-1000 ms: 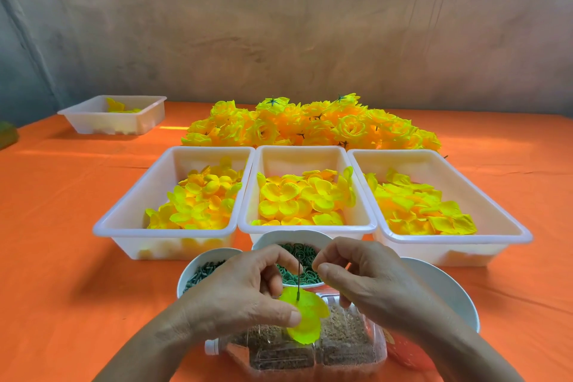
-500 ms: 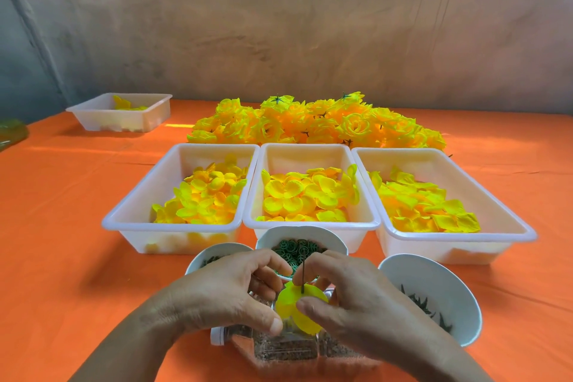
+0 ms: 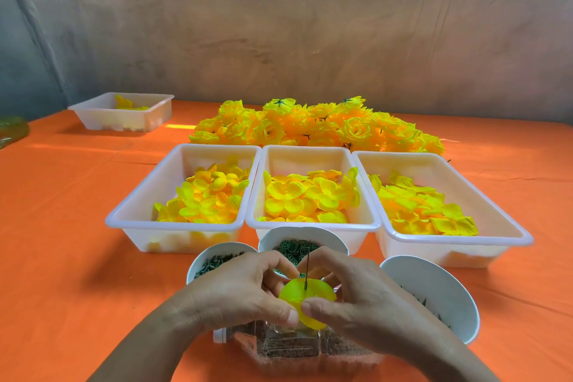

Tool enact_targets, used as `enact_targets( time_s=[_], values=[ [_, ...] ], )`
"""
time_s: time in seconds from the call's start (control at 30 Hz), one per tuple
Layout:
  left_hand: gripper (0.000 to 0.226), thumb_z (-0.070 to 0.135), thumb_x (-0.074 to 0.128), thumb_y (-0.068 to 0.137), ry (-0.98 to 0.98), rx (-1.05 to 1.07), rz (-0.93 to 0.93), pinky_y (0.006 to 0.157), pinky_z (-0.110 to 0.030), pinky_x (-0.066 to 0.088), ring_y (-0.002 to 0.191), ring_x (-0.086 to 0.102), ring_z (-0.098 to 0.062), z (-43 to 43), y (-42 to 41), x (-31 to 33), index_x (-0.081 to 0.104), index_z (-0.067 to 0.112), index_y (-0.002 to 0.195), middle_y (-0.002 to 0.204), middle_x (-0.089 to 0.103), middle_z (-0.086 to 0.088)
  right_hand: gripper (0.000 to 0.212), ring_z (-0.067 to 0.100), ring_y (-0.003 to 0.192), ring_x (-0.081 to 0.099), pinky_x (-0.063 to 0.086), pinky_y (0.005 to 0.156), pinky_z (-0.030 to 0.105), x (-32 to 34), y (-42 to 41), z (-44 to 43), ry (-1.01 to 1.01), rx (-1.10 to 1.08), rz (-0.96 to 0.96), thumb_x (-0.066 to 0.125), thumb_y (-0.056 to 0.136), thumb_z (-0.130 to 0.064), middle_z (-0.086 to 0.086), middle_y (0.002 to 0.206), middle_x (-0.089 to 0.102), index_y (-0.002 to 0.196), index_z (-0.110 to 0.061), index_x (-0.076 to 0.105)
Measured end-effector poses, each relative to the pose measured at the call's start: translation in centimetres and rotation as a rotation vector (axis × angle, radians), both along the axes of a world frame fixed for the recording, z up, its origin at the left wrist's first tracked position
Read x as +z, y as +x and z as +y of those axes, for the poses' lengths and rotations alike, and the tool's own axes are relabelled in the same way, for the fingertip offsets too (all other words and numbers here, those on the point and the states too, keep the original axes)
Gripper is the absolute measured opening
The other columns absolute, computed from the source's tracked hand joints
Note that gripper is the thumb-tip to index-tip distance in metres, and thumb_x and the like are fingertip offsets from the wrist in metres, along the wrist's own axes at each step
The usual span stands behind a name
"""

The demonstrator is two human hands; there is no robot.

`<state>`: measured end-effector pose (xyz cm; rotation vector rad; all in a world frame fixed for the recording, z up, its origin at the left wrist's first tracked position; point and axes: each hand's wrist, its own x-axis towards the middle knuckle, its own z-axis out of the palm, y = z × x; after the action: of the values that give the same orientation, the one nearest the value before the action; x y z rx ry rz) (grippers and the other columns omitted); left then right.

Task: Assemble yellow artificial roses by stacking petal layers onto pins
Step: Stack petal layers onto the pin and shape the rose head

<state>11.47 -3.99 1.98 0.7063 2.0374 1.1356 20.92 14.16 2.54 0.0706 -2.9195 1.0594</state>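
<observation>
- Two hands work close together, just above a clear box [image 3: 245, 343] of spare pins. The left hand [image 3: 238, 291] and the right hand [image 3: 356, 295] both pinch the same petal layer [image 3: 305, 304]. Both thumbs lie on its near edge and the other fingers are curled behind it.
- One thin pin [image 3: 307, 270] stands almost upright through the middle of this layer. Its lower end is hidden under the petal, so it cannot be told which fingers hold it there.
- The petal layer seems very light and soft, like a thin fabric that bends easily. A gentle pinch at the edge is probably enough, and a hard grip would likely crease it.
- The pin looks stiff, narrow and smooth, so it may slip or tilt between the fingers. The safer hold is probably low, near the petal, with the layer supported around its hole.
- More layers wait behind the hands in the left tray [image 3: 217, 155], the middle tray [image 3: 305, 158] and the right tray [image 3: 403, 161]. They lie loose and overlapping, so a pick by one rim petal would probably avoid lifting several together.
- Many finished roses [image 3: 316, 127] are heaped behind the trays on the orange cloth [image 3: 62, 226].
</observation>
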Motion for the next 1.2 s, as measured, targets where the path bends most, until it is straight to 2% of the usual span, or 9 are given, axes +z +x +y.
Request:
enact_targets(
  time_s=[0.1, 0.3, 0.4, 0.5, 0.67, 0.77, 0.9, 1.03, 1.2],
  values=[
    [0.052, 0.032, 0.083, 0.056, 0.028, 0.041, -0.009, 0.081, -0.035, 0.053, 0.076, 0.063, -0.008, -0.1, 0.0, 0.0, 0.065, 0.031, 0.105, 0.086, 0.063, 0.002, 0.033, -0.005, 0.078, 0.059, 0.050, 0.068, 0.018, 0.2, 0.0, 0.1, -0.076, -0.011, -0.028, 0.069, 0.077, -0.036, -0.022, 0.092, 0.064, 0.107, -0.041, 0.056],
    [0.041, 0.021, 0.085, 0.058, 0.197, 0.087, -0.159, 0.065, -0.024, 0.049, 0.067, 0.057, -0.014, -0.3, 0.3, 0.8, 0.073, 0.029, 0.096, 0.076, 0.055, 0.003, 0.035, 0.004, 0.067, 0.059, 0.050, 0.066, 0.030, 0.1, 0.0, 0.3, -0.316, -0.050, -0.086, 0.071, 0.066, -0.042, -0.009, 0.077, 0.067, 0.100, -0.042, 0.063],
    [0.039, 0.016, 0.083, 0.059, 0.264, 0.097, -0.221, 0.064, -0.023, 0.050, 0.064, 0.057, -0.012, -0.3, 0.6, 1.5, 0.074, 0.026, 0.096, 0.071, 0.055, 0.007, 0.039, 0.013, 0.073, 0.059, 0.051, 0.072, 0.042, 0.3, 0.1, 0.1, -0.440, -0.035, -0.105, 0.072, 0.061, -0.045, 0.010, 0.086, 0.070, 0.099, -0.040, 0.065],
    [0.041, 0.011, 0.080, 0.061, 0.320, 0.109, -0.254, 0.065, -0.024, 0.050, 0.067, 0.059, -0.013, -0.3, 0.7, 2.0, 0.073, 0.018, 0.100, 0.075, 0.059, 0.003, 0.034, 0.019, 0.077, 0.056, 0.047, 0.076, 0.042, 0.9, 0.2, -0.1, -0.586, -0.013, -0.095, 0.076, 0.064, -0.037, 0.023, 0.093, 0.067, 0.097, -0.036, 0.069],
    [0.033, 0.006, 0.075, 0.065, 0.480, 0.153, -0.291, 0.064, -0.026, 0.055, 0.075, 0.065, -0.020, 0.2, 0.8, 3.5, 0.073, 0.012, 0.097, 0.090, 0.063, -0.009, 0.024, 0.016, 0.073, 0.060, 0.049, 0.068, 0.027, 2.2, 0.3, -0.2, -0.813, -0.021, -0.047, 0.076, 0.065, -0.018, 0.006, 0.078, 0.068, 0.089, -0.018, 0.073],
    [0.023, 0.009, 0.074, 0.067, 0.561, 0.161, -0.311, 0.059, -0.023, 0.055, 0.070, 0.068, -0.015, 0.3, 0.8, 4.5, 0.076, 0.017, 0.089, 0.083, 0.068, -0.004, 0.020, 0.023, 0.076, 0.065, 0.053, 0.071, 0.031, 3.4, 0.3, -0.5, -0.922, -0.002, -0.019, 0.081, 0.067, -0.007, 0.015, 0.086, 0.070, 0.084, -0.015, 0.075],
    [0.019, 0.015, 0.073, 0.068, 0.634, 0.189, -0.337, 0.058, -0.022, 0.055, 0.066, 0.067, -0.012, 0.5, 0.6, 5.2, 0.077, 0.020, 0.086, 0.079, 0.069, -0.001, 0.014, 0.021, 0.070, 0.066, 0.053, 0.063, 0.024, 4.3, 0.1, -0.9, -1.087, 0.010, 0.022, 0.071, 0.065, -0.008, 0.012, 0.079, 0.067, 0.076, -0.016, 0.074],
    [0.018, 0.016, 0.079, 0.070, 0.712, 0.231, -0.411, 0.055, -0.024, 0.056, 0.064, 0.067, -0.014, 0.6, 0.6, 5.4, 0.077, 0.018, 0.088, 0.081, 0.070, -0.006, 0.015, 0.027, 0.077, 0.065, 0.055, 0.065, 0.028, 4.6, -0.2, -1.1, -1.168, 0.006, 0.046, 0.071, 0.065, -0.007, 0.016, 0.085, 0.066, 0.079, -0.012, 0.073],
    [0.021, 0.021, 0.066, 0.073, 0.701, 0.315, -0.475, 0.053, -0.025, 0.055, 0.060, 0.064, -0.015, 0.4, 0.5, 4.3, 0.075, 0.012, 0.089, 0.079, 0.069, -0.009, 0.016, 0.034, 0.083, 0.065, 0.058, 0.070, 0.033, 4.3, -0.3, -1.1, -1.210, -0.007, 0.034, 0.069, 0.067, -0.003, 0.021, 0.092, 0.067, 0.083, -0.007, 0.070]
  ],
)
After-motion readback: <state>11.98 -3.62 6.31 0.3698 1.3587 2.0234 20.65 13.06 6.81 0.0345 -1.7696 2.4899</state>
